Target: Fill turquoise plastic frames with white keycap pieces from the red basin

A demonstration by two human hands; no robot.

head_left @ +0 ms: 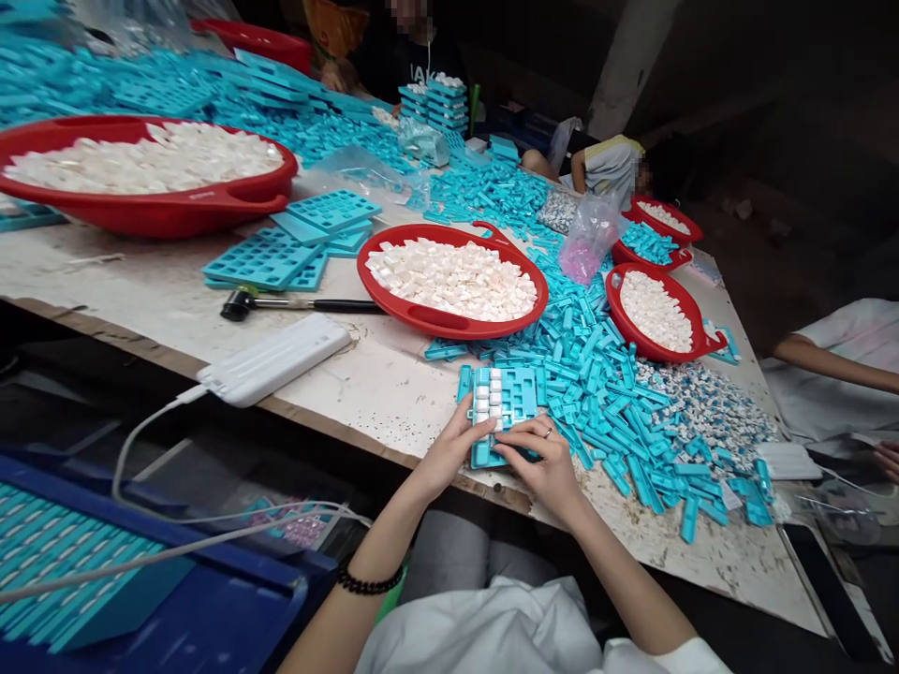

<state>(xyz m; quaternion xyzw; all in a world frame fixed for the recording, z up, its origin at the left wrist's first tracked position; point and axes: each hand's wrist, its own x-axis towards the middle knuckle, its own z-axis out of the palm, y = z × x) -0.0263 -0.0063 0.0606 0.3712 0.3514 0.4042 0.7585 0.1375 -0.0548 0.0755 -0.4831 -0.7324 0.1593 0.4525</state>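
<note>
A teal tray [521, 391] with square slots lies at the table's front edge, with several white pieces [490, 388] seated in its left columns. My left hand [453, 445] grips the tray's left side, thumb over its surface. Over the tray's lower right, my right hand [540, 459] has its thumb and forefinger pinched together; anything between them is too small to make out. Beyond the tray sits a red basket [449, 323] of white pieces.
Loose teal parts [596, 374] spread to the right. A hammer [302, 304], a white power bank [281, 360] and stacked teal trays [263, 257] lie left. More red baskets [189, 213] stand around. People sit at the far side and right.
</note>
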